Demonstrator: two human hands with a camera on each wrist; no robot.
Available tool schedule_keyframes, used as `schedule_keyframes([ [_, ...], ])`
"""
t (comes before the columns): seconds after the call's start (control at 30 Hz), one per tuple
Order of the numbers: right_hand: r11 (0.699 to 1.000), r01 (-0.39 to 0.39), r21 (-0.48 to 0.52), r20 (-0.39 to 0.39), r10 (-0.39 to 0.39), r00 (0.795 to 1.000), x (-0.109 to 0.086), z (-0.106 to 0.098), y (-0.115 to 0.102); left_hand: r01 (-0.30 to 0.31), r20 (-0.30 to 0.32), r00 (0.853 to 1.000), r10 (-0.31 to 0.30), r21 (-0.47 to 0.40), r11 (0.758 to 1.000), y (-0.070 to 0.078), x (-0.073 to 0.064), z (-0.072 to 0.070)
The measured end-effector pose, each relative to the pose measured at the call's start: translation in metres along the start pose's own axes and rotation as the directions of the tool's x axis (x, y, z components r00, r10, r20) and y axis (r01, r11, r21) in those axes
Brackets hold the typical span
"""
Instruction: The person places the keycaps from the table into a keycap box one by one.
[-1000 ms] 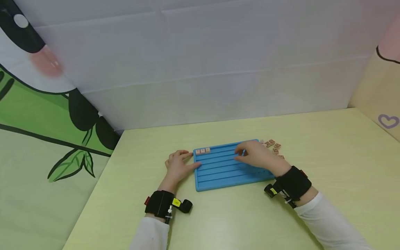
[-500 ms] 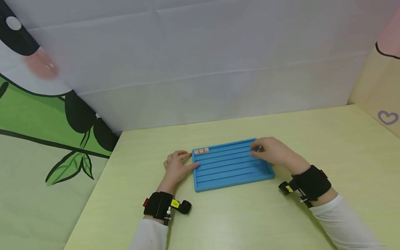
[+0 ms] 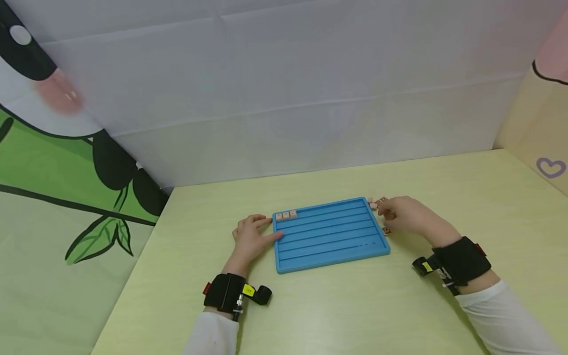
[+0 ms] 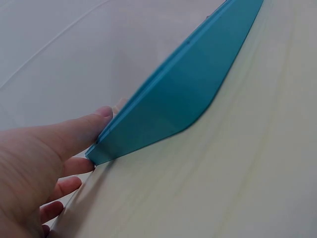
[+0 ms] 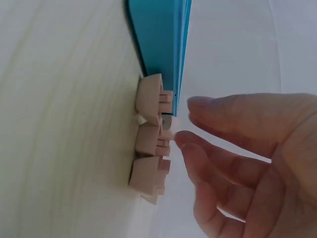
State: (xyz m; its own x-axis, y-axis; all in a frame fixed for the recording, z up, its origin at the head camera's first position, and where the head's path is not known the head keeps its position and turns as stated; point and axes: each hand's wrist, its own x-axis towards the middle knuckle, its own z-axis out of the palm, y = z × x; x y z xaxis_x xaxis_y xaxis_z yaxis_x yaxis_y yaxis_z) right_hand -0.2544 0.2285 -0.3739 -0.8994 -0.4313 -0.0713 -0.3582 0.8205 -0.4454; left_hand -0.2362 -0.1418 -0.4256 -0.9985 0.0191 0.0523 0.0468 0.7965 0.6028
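Observation:
A blue ridged tray lies on the table, three pale keycaps side by side in its far left corner. My left hand holds the tray's left end, thumb on the rim and the index finger against the corner, as the left wrist view shows with the tray wall. My right hand is over the loose keycaps beyond the tray's right end. In the right wrist view its thumb and fingers are apart, nothing between them, close to several upturned keycaps with their stems showing.
The pale yellow table runs back to a white cloth wall. A printed cartoon panel stands at the left. Each wrist carries a black strap with a small camera.
My right hand has moved right, from over the tray to the loose keycaps beside it. The left hand stays on the tray's left end, and the three keycaps have not moved.

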Motion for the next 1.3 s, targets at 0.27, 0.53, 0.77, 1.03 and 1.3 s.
schedule_keyframes([
  [0.27, 1.000, 0.009, -0.029, 0.058, -0.007, 0.998, -0.0004, 0.0009, 0.0039, 0.001, -0.002, 1.000, -0.001, 0.001, 1.000, 0.0004, -0.0001, 0.0005],
  [0.53, 0.997, 0.050, -0.062, 0.093, -0.044, 0.995, 0.0004, 0.0039, 0.0034, 0.005, -0.006, 1.000, -0.005, 0.003, 1.000, -0.0019, 0.0002, 0.0019],
  [0.77, 0.997, 0.050, -0.057, 0.093, -0.045, 0.995, -0.0005, 0.0059, 0.0059, 0.001, -0.012, 1.000, -0.001, 0.006, 1.000, -0.0023, 0.0016, 0.0038],
  [1.03, 0.999, 0.027, -0.040, 0.088, -0.024, 0.996, -0.0009, 0.0064, 0.0075, -0.006, -0.012, 1.000, 0.006, 0.000, 1.000, -0.0026, 0.0031, 0.0047],
  [1.3, 0.998, 0.045, -0.042, 0.070, -0.042, 0.997, 0.0012, 0.0082, 0.0109, 0.006, -0.015, 1.000, -0.006, 0.002, 1.000, -0.0014, 0.0019, 0.0038],
])
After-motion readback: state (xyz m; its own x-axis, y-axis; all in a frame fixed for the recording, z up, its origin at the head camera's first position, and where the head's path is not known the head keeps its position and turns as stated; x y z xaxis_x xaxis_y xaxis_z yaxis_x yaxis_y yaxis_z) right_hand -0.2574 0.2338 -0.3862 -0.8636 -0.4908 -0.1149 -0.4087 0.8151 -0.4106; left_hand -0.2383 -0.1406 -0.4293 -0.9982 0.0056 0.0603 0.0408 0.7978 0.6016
